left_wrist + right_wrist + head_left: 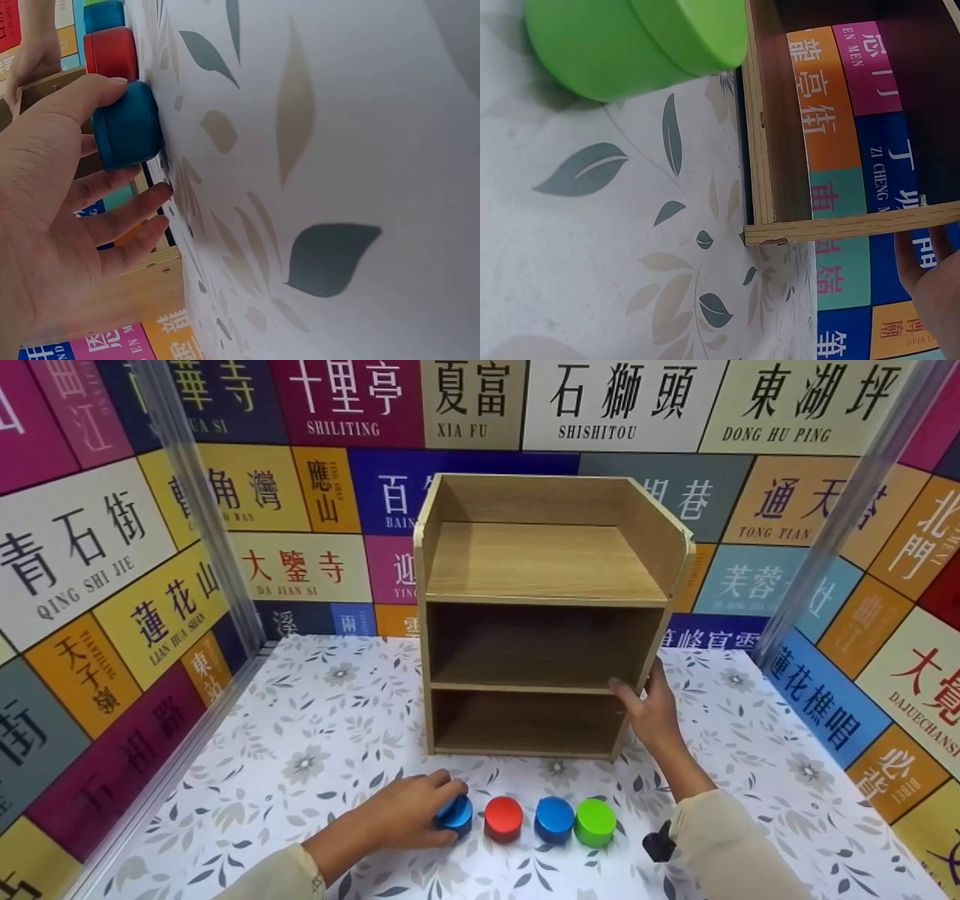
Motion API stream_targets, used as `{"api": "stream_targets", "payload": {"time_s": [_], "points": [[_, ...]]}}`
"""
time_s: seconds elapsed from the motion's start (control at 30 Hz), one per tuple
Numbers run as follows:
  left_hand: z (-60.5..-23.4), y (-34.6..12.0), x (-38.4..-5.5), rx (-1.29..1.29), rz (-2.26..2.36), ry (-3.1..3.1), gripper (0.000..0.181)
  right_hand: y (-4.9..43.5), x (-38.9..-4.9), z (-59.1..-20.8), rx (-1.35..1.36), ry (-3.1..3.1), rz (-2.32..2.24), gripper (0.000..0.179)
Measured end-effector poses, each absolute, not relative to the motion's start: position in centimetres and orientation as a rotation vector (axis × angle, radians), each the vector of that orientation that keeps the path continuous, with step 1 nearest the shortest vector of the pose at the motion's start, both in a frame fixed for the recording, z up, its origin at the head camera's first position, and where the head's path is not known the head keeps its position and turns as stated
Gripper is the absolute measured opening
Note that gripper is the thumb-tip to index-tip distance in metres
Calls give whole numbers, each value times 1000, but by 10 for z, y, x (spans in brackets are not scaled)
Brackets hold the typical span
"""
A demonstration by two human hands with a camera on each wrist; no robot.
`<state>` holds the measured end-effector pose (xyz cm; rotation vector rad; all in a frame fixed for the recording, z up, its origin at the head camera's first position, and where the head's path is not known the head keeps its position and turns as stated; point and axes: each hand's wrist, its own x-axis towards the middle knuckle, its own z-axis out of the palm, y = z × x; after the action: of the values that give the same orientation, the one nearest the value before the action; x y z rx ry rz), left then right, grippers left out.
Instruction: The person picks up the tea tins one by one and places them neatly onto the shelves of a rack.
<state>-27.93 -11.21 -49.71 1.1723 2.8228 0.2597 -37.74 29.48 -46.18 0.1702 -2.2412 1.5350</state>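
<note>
Walls covered in colourful place-name panels (345,405) close in a white worktop (315,712) printed with grey leaves and flowers. Towards its back edge, about midway between the left and right edges, stands a wooden shelf (540,559), upright, its two compartments facing the near edge and its top board fenced by raised sides and a back.

Between the shelf and the near edge runs a row of four short cylinders. From the left edge's side come a blue cylinder (459,816), a red cylinder (503,819), a second blue cylinder (553,820) and a green cylinder (595,822). All of them stand on end; the last two sit so close that I cannot tell whether they touch. Lined up like this, each seems easy to reach without disturbing the shelf.

The left hand (409,814) pinches the leftmost blue cylinder, thumb on the side facing the near edge, while the remaining fingers spread loosely past it. So light a hold probably suits something small and smooth, still down at the worktop.

The right hand (652,709) grips the shelf's right side panel, thumb over the front edge by the middle board and fingers along the outer face, presumably to keep it steady. Beside the right sleeve (720,832) is a small black object (660,844), too indistinct to identify.
</note>
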Motion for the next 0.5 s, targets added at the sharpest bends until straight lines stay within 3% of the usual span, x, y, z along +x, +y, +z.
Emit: {"api": "stream_targets", "payload": {"time_s": [0.5], "points": [[-494,-112,-279,1155,336,2863,58,297,-379,-465,185,-2234,1518,74]]}}
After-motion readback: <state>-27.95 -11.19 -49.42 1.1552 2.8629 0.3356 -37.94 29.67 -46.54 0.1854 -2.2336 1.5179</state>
